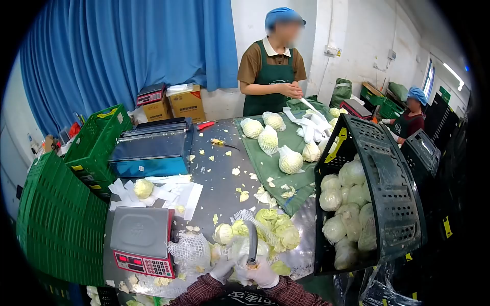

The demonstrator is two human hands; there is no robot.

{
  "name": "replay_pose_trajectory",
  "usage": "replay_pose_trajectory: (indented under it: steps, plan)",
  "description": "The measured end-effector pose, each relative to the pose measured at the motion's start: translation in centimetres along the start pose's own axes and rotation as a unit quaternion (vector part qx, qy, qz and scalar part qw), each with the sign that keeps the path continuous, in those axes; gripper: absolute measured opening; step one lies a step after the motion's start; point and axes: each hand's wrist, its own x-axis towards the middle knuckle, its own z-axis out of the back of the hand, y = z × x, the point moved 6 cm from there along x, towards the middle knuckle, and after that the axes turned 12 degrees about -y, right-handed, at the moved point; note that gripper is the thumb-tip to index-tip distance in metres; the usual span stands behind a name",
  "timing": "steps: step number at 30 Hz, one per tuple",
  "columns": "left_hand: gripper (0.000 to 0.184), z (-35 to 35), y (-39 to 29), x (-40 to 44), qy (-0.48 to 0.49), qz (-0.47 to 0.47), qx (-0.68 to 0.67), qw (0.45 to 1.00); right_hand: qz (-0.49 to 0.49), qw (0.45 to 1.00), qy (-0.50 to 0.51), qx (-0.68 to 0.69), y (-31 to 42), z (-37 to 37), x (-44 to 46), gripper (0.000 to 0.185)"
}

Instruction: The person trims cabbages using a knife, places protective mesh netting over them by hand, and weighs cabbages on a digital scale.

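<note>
My right hand (264, 275), in a white glove, is closed round the handle of a curved knife (253, 239) whose blade points up and away from me. My left hand (222, 269), also gloved, grips the left side of a pale cabbage (239, 250) close to my body; its fingers show only in part. Beyond the cabbage lie loose green leaves (278, 229) and a strip of white foam netting (247, 218). A crumpled foam net (190, 250) rests left of my left hand, beside a digital scale (142, 235).
A black crate (390, 188) of wrapped cabbages lies on its side at right. Netted cabbages (291, 160) sit on green cloth (250, 145). A screwdriver-like tool (218, 142), red-handled knife (205, 125) and leaf scraps lie mid-table. Green crates (61, 219) stand left; a co-worker (275, 66) stands opposite.
</note>
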Motion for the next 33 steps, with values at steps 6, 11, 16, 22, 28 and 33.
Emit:
replay_pose_trajectory:
  steps: [6,11,16,22,28,33]
  plan:
    - [0.065,-3.3,3.7,1.7,0.274,0.044,-0.282,0.918,-0.036,0.892,0.210,0.399,3.0,-2.4,-0.6,0.019]
    - [0.084,-4.9,-1.1,-1.6,0.181,-0.070,-0.242,0.951,0.179,0.884,0.083,0.423,8.1,4.7,-1.7,0.013]
    - [0.097,-4.1,-3.2,-1.7,0.181,-0.066,-0.193,0.962,0.174,0.908,-0.171,0.341,7.7,11.9,-0.8,0.017]
    - [0.104,-1.7,-9.3,-2.4,0.010,-0.380,0.132,0.916,0.353,0.831,-0.328,-0.278,4.8,11.1,0.2,0.034]
    - [0.111,-2.0,-11.4,-4.9,0.005,-0.419,0.290,0.861,0.250,0.869,-0.203,-0.375,3.9,3.9,1.6,0.053]
    - [0.097,-1.2,-11.4,-5.0,0.041,-0.411,0.071,0.908,0.296,0.840,-0.089,-0.446,3.4,4.8,1.9,0.030]
